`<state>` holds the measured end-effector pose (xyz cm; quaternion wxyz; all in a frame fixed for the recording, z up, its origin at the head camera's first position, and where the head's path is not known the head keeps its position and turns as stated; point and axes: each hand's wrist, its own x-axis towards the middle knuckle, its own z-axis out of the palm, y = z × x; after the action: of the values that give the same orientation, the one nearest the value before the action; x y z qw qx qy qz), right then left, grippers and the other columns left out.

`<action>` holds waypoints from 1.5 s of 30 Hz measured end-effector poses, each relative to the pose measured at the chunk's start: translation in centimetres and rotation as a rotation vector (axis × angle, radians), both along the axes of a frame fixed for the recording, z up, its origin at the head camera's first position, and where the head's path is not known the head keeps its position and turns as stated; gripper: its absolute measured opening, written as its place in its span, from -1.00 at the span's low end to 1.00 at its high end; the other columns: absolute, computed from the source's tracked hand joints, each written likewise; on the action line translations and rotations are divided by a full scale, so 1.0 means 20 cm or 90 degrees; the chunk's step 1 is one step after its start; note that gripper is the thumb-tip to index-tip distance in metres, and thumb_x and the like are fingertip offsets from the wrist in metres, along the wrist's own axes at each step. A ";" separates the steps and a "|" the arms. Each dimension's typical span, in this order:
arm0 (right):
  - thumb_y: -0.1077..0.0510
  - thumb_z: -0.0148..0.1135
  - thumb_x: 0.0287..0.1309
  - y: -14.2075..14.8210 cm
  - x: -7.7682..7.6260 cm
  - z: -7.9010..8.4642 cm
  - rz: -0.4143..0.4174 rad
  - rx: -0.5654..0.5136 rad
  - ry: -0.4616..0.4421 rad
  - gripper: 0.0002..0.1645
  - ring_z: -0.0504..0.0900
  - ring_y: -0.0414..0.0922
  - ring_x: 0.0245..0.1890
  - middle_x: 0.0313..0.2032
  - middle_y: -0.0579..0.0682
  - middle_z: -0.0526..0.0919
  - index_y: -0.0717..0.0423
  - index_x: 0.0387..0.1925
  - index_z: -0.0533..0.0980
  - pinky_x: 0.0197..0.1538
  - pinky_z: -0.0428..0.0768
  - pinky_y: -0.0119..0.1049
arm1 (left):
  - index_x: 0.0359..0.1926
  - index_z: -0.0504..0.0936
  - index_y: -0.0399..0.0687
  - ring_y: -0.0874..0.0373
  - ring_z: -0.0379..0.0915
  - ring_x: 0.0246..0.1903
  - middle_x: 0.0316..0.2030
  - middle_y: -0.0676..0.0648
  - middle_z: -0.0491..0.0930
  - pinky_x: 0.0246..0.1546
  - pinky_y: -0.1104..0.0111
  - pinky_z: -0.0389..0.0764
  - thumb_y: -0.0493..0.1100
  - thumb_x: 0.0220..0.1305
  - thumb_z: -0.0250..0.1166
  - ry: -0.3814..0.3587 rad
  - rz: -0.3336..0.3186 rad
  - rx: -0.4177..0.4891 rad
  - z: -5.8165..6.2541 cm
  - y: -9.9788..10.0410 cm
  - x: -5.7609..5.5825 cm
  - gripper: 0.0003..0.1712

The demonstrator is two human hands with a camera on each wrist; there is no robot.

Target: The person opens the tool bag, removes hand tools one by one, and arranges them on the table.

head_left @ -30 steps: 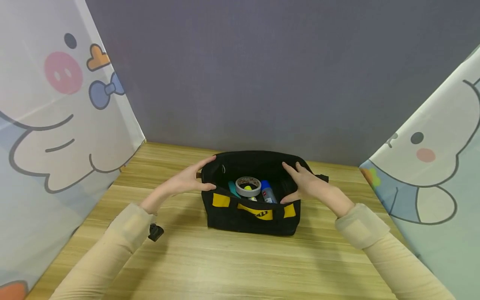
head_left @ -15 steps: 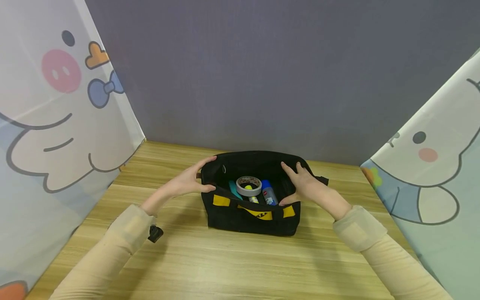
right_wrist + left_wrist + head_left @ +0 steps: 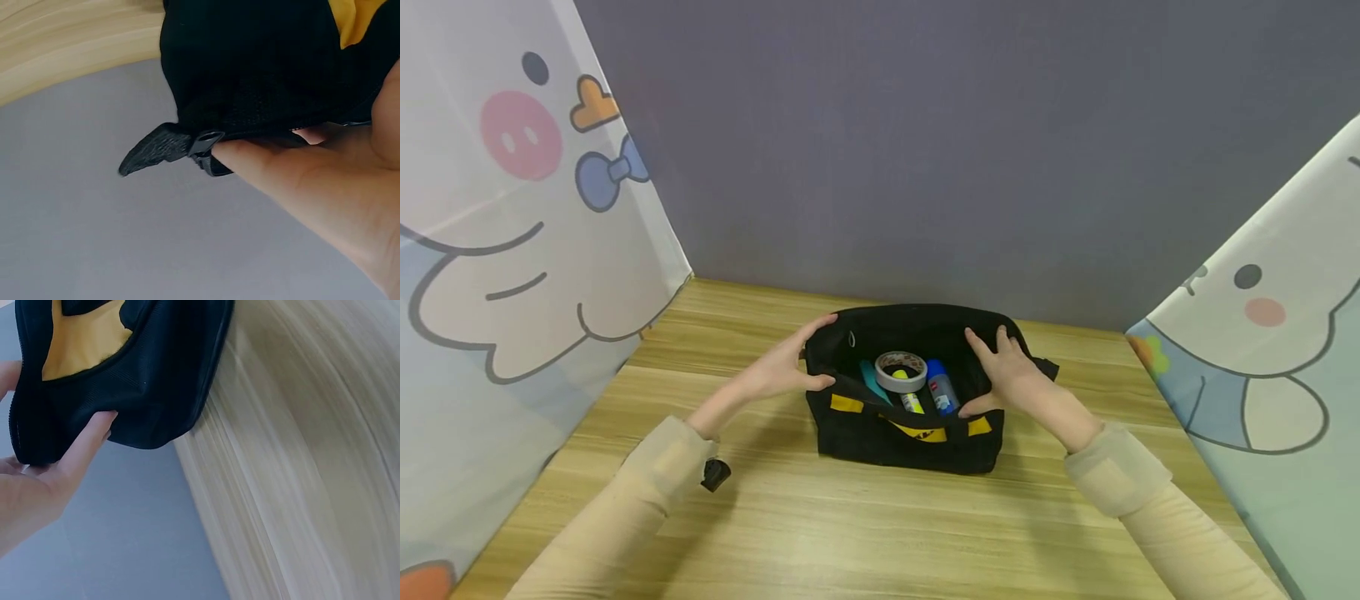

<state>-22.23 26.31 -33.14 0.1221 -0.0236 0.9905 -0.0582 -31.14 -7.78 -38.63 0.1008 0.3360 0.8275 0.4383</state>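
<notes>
A black tool bag (image 3: pixel 902 446) with yellow patches stands unzipped on the wooden table (image 3: pixel 850 533). Inside lie a grey tape roll (image 3: pixel 900 371), a blue-capped tube (image 3: pixel 940 387), a yellow highlighter (image 3: pixel 912 402) and a teal item (image 3: pixel 871 379). My left hand (image 3: pixel 805 360) grips the bag's left end, thumb on the near rim, fingers on the far rim. My right hand (image 3: pixel 1000 375) grips the right end the same way. In the left wrist view the fingers (image 3: pixel 87 440) press the bag's side (image 3: pixel 144 381). In the right wrist view the fingers (image 3: pixel 269 162) lie by the zipper pull (image 3: pixel 169 147).
Cartoon-printed curtains stand at the left (image 3: pixel 490 250) and right (image 3: pixel 1262 358) of the table, with a grey wall (image 3: pixel 887 150) behind. A small black device (image 3: pixel 715 473) hangs under my left sleeve. Bare wood lies in front of the bag.
Both hands stay at the bag's ends. The bag's mouth has narrowed a little, and more of the yellow highlighter shows below the tape roll.
</notes>
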 end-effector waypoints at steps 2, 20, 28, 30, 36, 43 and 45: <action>-0.29 0.53 -0.14 -0.02 0.00 0.00 0.003 0.025 0.013 0.50 -0.10 0.54 0.45 0.46 0.59 -0.30 0.04 0.59 -0.20 0.22 0.36 0.43 | 0.58 -0.04 0.13 -0.24 0.00 0.50 0.57 -0.17 -0.05 0.36 -0.18 0.29 -0.16 0.16 0.44 -0.003 0.001 0.002 0.00 0.00 0.00 0.11; -0.43 0.49 -0.23 -0.29 -0.19 0.05 0.147 0.155 0.026 0.27 0.48 0.23 0.15 0.33 0.26 0.35 0.04 0.45 0.23 0.07 0.62 0.12 | 0.59 -0.09 0.17 -0.26 -0.02 0.51 0.58 -0.16 -0.05 0.36 -0.24 0.24 -0.16 0.14 0.43 0.009 0.015 -0.014 -0.01 0.02 -0.01 0.14; -0.31 0.46 -0.04 -0.30 -0.35 -0.07 0.188 -0.007 -0.082 0.25 0.20 0.29 0.46 0.49 0.30 0.11 0.01 0.54 0.04 0.39 0.30 0.27 | 0.59 -0.09 0.18 -0.25 -0.03 0.51 0.58 -0.14 -0.04 0.37 -0.24 0.22 -0.16 0.15 0.44 0.016 0.016 -0.017 -0.02 0.02 0.00 0.14; -0.26 0.46 0.00 -0.29 -0.38 -0.09 0.193 -0.042 -0.102 0.23 0.12 0.29 0.49 0.51 0.31 0.06 0.03 0.55 0.03 0.42 0.24 0.27 | 0.59 -0.10 0.20 -0.26 0.00 0.50 0.58 -0.15 -0.05 0.34 -0.23 0.26 -0.14 0.16 0.43 0.015 0.018 -0.023 -0.01 0.02 0.01 0.14; -0.21 0.47 0.03 -0.27 -0.44 -0.16 0.187 -0.075 -0.131 0.21 0.15 0.26 0.47 0.49 0.30 0.09 0.02 0.55 0.02 0.41 0.29 0.22 | 0.59 -0.09 0.21 -0.25 0.20 0.40 0.57 -0.19 -0.04 0.17 -0.09 0.38 -0.13 0.15 0.43 0.015 0.026 -0.035 -0.01 0.03 0.01 0.14; -0.24 0.49 -0.02 -0.30 -0.50 -0.23 0.190 -0.035 -0.158 0.24 0.25 0.19 0.41 0.45 0.29 0.15 -0.05 0.55 0.02 0.36 0.38 0.14 | 0.59 -0.10 0.22 -0.21 0.30 0.30 0.56 -0.19 -0.01 0.13 -0.03 0.40 -0.13 0.15 0.43 0.028 0.030 -0.037 -0.02 0.04 0.01 0.14; -0.24 0.48 -0.01 -0.31 -0.52 -0.24 0.181 -0.027 -0.163 0.23 0.23 0.18 0.43 0.46 0.27 0.13 -0.07 0.55 0.02 0.38 0.36 0.14 | 0.58 -0.09 0.22 -0.19 0.30 0.30 0.56 -0.19 0.00 0.11 -0.01 0.42 -0.13 0.14 0.43 0.029 0.031 -0.035 -0.02 0.04 0.01 0.14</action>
<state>-32.61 20.05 -37.86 0.2535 -0.1579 0.9522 -0.0637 -30.95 -6.95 -39.11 0.0805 0.3229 0.8492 0.4101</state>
